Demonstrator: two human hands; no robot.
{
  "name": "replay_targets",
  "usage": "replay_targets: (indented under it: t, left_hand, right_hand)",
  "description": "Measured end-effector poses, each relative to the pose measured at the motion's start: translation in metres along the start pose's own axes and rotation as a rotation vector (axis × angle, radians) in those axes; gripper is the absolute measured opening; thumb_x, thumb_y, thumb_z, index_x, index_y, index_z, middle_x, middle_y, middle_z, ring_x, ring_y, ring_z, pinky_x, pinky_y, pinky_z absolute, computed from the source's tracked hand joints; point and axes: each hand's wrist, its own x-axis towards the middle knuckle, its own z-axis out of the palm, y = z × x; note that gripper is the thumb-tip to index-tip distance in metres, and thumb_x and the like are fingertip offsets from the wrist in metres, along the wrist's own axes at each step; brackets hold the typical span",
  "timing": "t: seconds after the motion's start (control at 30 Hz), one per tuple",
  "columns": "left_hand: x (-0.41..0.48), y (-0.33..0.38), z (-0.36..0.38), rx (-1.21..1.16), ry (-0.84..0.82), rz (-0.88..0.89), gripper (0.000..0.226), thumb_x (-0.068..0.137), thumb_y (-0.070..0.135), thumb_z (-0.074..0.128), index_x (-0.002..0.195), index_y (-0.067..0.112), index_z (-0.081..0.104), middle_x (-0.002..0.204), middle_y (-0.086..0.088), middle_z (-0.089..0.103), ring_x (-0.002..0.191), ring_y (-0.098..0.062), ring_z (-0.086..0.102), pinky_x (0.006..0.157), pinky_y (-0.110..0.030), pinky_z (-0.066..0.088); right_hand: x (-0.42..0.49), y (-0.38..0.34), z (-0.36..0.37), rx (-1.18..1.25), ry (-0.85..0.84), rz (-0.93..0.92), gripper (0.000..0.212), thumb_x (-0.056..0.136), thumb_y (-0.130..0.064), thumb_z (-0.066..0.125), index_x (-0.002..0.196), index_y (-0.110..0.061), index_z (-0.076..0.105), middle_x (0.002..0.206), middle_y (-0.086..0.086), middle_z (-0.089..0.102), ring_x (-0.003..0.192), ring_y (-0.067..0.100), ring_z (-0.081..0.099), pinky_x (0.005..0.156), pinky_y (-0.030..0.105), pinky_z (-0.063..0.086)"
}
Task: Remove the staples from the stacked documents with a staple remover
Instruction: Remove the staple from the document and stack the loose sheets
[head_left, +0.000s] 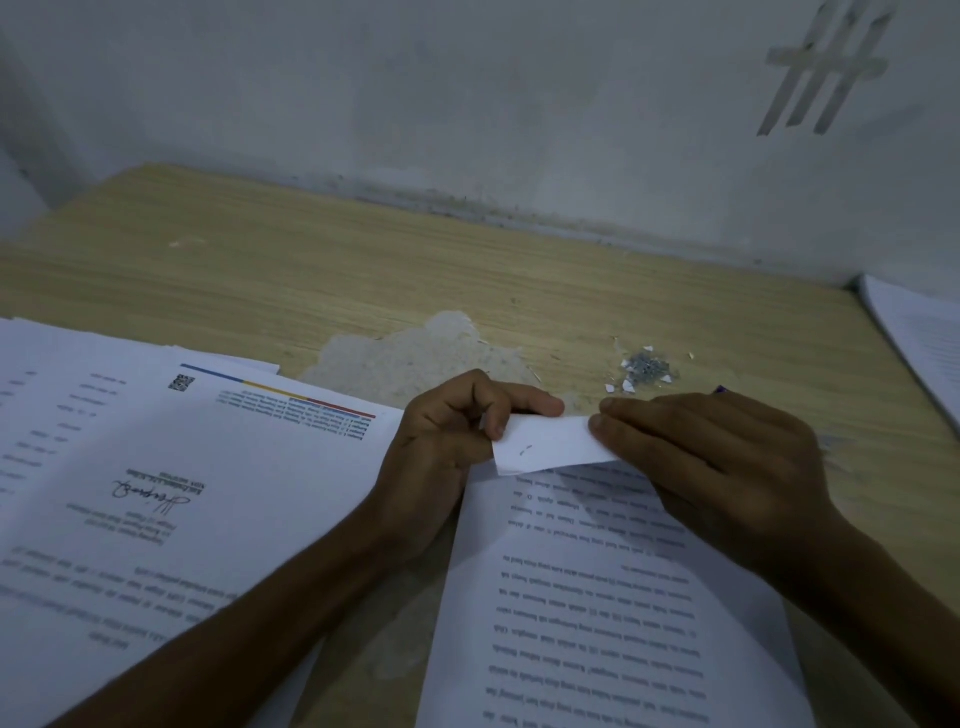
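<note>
Forearms: both reach in from the bottom edge, the left one crossing over the gap between two sets of paper.
Document: a printed page (597, 597) lies on the table between the arms, its text upside down to the camera and its far end under the hands.
Folded corner: the far corner of that page (545, 444) is turned back so that its blank underside faces up, and it is held between the two hands.
Marks on the corner: two short dark marks (525, 449) sit near its left part; they are too small to tell whether they are a staple.
Left hand: (447, 441) thumb and forefinger pinch the left end of the folded corner, the other fingers curled in.
Right hand: (711, 467) two fingertips grip the right end of the same corner; a small purple tip (719, 389) shows behind the knuckles, and what it is cannot be told.
Staple pile: a small heap of grey metal bits and white paper scraps (647, 369) lies on the table just beyond the hands.
Left stack: loose printed sheets (156, 493), the top one bearing a signature and a coloured stripe.
Right stack: more paper (924, 338) at the far right edge.
Table: pale wood (363, 270) with a worn patch (415, 353), set against a grey wall (467, 104).
</note>
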Motion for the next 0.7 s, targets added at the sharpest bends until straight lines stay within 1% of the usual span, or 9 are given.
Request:
replay_targets:
  t: [0.17,0.23,0.3,0.37,0.43,0.47,0.5,0.57,0.7]
  left_hand:
    - [0.001,0.0,-0.001,-0.04,0.013,-0.038,0.01,0.057,0.016,0.057,0.061,0.026,0.057,0.098,-0.005,0.072,0.1,-0.022,0.065,0.079,-0.03,0.051]
    - [0.001,0.001,0.0,-0.077,0.023,-0.07,0.011,0.062,0.011,0.061,0.067,0.021,0.058,0.099,-0.008,0.072,0.097,-0.026,0.066,0.076,-0.033,0.055]
    - [0.001,0.005,0.001,-0.084,0.074,-0.109,0.015,0.07,0.004,0.062,0.079,0.013,0.055,0.095,-0.008,0.072,0.085,-0.027,0.068,0.069,-0.036,0.057]
    - [0.002,0.009,0.003,-0.056,0.153,-0.155,0.016,0.075,0.007,0.059,0.09,0.011,0.055,0.091,-0.01,0.073,0.076,-0.029,0.069,0.065,-0.039,0.058]
    - [0.003,0.014,0.005,-0.032,0.196,-0.193,0.028,0.074,0.009,0.062,0.101,0.014,0.058,0.095,-0.013,0.073,0.079,-0.034,0.069,0.068,-0.044,0.058]
    - [0.003,0.015,0.005,-0.028,0.208,-0.206,0.033,0.074,0.008,0.065,0.105,0.014,0.059,0.096,-0.014,0.072,0.081,-0.035,0.069,0.07,-0.046,0.058]
    - [0.003,0.016,0.006,-0.021,0.219,-0.218,0.036,0.074,0.007,0.07,0.108,0.014,0.059,0.096,-0.014,0.072,0.082,-0.035,0.069,0.072,-0.047,0.057]
    - [0.004,0.018,0.006,0.035,0.254,-0.244,0.036,0.076,0.012,0.067,0.11,0.014,0.06,0.096,-0.012,0.073,0.082,-0.033,0.07,0.072,-0.045,0.058]
    - [0.006,0.013,0.004,0.192,0.329,-0.272,0.026,0.086,0.013,0.062,0.111,0.017,0.059,0.092,-0.007,0.074,0.077,-0.026,0.071,0.064,-0.035,0.059]
  right_hand:
    - [0.004,0.001,0.0,0.013,-0.015,0.039,0.018,0.085,-0.006,0.065,0.099,-0.005,0.075,0.096,0.01,0.074,0.078,0.021,0.072,0.062,0.028,0.054]
    - [0.009,0.003,-0.002,0.063,-0.037,0.113,0.019,0.085,-0.013,0.065,0.1,-0.007,0.074,0.092,0.007,0.075,0.075,0.019,0.072,0.065,0.025,0.053]
    - [0.015,0.006,-0.005,0.155,-0.08,0.239,0.028,0.086,-0.024,0.064,0.108,-0.009,0.071,0.095,0.004,0.074,0.078,0.016,0.072,0.068,0.025,0.055]
    - [0.023,0.009,-0.008,0.266,-0.157,0.406,0.041,0.085,-0.039,0.061,0.118,-0.015,0.066,0.107,-0.001,0.071,0.089,0.014,0.07,0.075,0.032,0.058]
    - [0.031,0.013,-0.009,0.396,-0.239,0.564,0.05,0.081,-0.051,0.06,0.123,-0.025,0.063,0.115,-0.008,0.068,0.099,0.008,0.067,0.083,0.037,0.056]
    - [0.036,0.014,-0.008,0.458,-0.268,0.625,0.051,0.078,-0.055,0.062,0.122,-0.03,0.063,0.114,-0.012,0.068,0.1,0.002,0.065,0.085,0.035,0.055]
    - [0.04,0.016,-0.007,0.512,-0.29,0.675,0.051,0.075,-0.056,0.066,0.12,-0.033,0.063,0.11,-0.015,0.069,0.097,-0.003,0.063,0.084,0.03,0.053]
    - [0.047,0.017,-0.002,0.57,-0.338,0.734,0.05,0.073,-0.05,0.075,0.119,-0.036,0.063,0.101,-0.017,0.068,0.092,-0.006,0.061,0.08,0.021,0.049]
    - [0.049,0.016,0.011,0.576,-0.418,0.739,0.051,0.074,-0.043,0.077,0.121,-0.032,0.063,0.099,-0.021,0.063,0.089,-0.009,0.058,0.076,0.018,0.046]
